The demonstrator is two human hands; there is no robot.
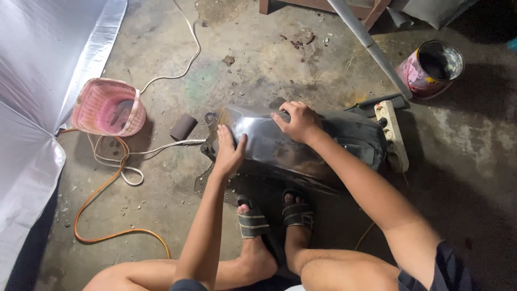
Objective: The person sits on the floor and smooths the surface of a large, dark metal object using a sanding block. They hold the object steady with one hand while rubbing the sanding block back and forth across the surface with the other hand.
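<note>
Bare knees and sandalled feet [276,215] fill the near edge as we crouch on a stained concrete floor [258,59]. Our left hand [229,151] lies flat, fingers spread, on the left end of a dark metal tank [301,143] resting just beyond our toes; our right hand [296,121] presses down on its far top, and we cannot tell if anything sits under that palm. We judge this to be rubbing down the surface, one hand bracing; any further stroke needs that steadying hold. Left lie a small dark block [183,126], a pink basket [107,108] and cables [116,178]; right, a power strip [392,134] and a paint can [431,67].
</note>
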